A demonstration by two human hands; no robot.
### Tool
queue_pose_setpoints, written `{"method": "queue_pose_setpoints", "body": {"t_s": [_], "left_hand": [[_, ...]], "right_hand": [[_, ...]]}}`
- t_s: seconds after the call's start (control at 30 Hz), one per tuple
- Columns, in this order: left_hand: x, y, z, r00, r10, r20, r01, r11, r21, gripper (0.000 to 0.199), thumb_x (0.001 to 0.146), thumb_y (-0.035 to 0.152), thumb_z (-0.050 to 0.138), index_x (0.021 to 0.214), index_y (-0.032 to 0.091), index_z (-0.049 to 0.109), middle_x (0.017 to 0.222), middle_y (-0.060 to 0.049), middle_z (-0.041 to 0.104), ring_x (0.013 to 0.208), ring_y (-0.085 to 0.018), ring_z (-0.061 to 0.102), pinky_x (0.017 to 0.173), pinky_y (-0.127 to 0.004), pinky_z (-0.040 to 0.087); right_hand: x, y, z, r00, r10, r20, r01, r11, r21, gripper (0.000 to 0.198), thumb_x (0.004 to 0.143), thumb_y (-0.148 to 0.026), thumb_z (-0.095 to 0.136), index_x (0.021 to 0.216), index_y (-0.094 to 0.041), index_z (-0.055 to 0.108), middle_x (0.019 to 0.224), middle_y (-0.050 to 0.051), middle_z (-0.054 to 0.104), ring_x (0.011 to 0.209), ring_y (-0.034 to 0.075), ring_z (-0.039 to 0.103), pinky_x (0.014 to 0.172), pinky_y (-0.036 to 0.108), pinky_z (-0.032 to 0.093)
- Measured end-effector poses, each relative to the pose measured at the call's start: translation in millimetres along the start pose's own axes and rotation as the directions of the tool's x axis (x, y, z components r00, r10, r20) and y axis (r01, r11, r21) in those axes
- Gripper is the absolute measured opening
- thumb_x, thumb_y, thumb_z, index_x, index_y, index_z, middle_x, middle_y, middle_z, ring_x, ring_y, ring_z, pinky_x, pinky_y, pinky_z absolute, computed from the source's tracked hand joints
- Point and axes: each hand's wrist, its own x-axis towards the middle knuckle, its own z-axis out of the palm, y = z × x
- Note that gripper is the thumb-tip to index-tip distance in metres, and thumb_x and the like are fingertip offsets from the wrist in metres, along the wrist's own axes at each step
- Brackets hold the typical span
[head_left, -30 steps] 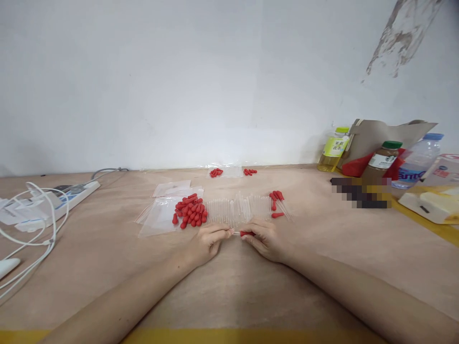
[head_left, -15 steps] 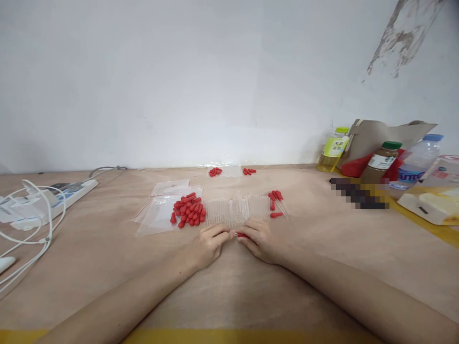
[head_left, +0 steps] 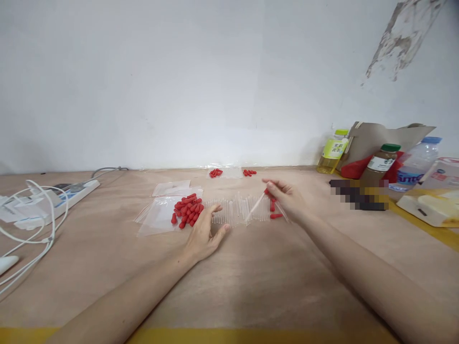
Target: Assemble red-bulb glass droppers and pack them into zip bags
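My right hand (head_left: 285,197) pinches the red bulb of a dropper (head_left: 256,206), whose clear tube slants down to the left over a row of clear tubes (head_left: 229,211). My left hand (head_left: 205,235) holds nothing; its thumb and fingers are apart beside the left end of that row. A pile of red rubber bulbs (head_left: 187,209) lies just behind it, partly on clear plastic bags (head_left: 155,217). Below my right hand, a few more red-bulbed droppers (head_left: 276,216) rest at the row's right end, partly covered by the hand.
Along the wall lie small groups of red bulbs (head_left: 215,173) on clear plastic. A power strip (head_left: 77,197) with white cables (head_left: 52,229) is at the left. Bottles (head_left: 383,162), a grey bag (head_left: 373,136) and a pixelated dark object (head_left: 358,193) stand or lie at the right.
My hands were together in front of the tubes and have parted. The right has moved up and right with the dropper; the left has opened and shifted slightly left.
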Motion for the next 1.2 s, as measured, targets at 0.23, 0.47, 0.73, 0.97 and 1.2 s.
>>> {"method": "queue_pose_setpoints", "body": {"t_s": [0.23,0.47,0.73,0.97,1.2], "left_hand": [[2,5,0,0.970,0.019,0.242,-0.032,0.998,0.052,0.026,0.080,0.023,0.052,0.106,0.020,0.051,0.105,-0.007,0.055,0.097,-0.021,0.051,0.084,-0.036,0.042],[3,3,1,0.966,0.011,0.258,-0.031,0.997,0.074,0.024,0.079,0.024,0.053,0.104,0.020,0.054,0.106,-0.007,0.056,0.100,-0.022,0.051,0.089,-0.039,0.040],[2,3,2,0.963,0.011,0.269,-0.031,0.997,0.072,0.022,0.080,0.024,0.052,0.101,0.018,0.056,0.104,-0.008,0.057,0.099,-0.022,0.051,0.088,-0.039,0.040],[3,2,3,0.965,0.029,0.261,-0.048,0.997,0.064,0.022,0.080,0.024,0.052,0.102,0.019,0.055,0.103,-0.007,0.056,0.098,-0.021,0.051,0.088,-0.038,0.040],[2,2,3,0.963,0.011,0.270,-0.032,0.997,0.073,0.021,0.081,0.025,0.051,0.101,0.020,0.056,0.103,-0.007,0.056,0.098,-0.021,0.051,0.087,-0.038,0.040]], "right_hand": [[41,18,-59,0.998,-0.037,-0.047,0.005,0.837,-0.548,0.023,0.073,-0.040,0.055,0.078,-0.018,0.055,0.056,-0.002,0.053,0.052,0.010,0.048,0.052,0.022,0.037],[59,46,-55,0.997,-0.067,0.035,0.065,0.525,-0.849,0.019,0.075,-0.034,0.051,0.076,-0.018,0.062,0.059,0.000,0.059,0.056,0.012,0.052,0.054,0.022,0.034],[52,50,-46,0.994,-0.097,0.046,0.078,0.361,-0.929,0.025,0.077,-0.036,0.049,0.089,-0.019,0.061,0.066,0.002,0.061,0.062,0.015,0.054,0.055,0.024,0.032],[21,24,-53,0.839,0.140,0.525,0.312,0.668,-0.676,0.027,0.066,-0.042,0.062,0.075,-0.017,0.061,0.059,-0.003,0.051,0.055,0.010,0.046,0.051,0.021,0.034],[16,27,-56,0.763,0.162,0.626,0.377,0.675,-0.635,0.023,0.064,-0.039,0.065,0.074,-0.018,0.065,0.072,0.002,0.055,0.066,0.014,0.051,0.059,0.025,0.039]]}}
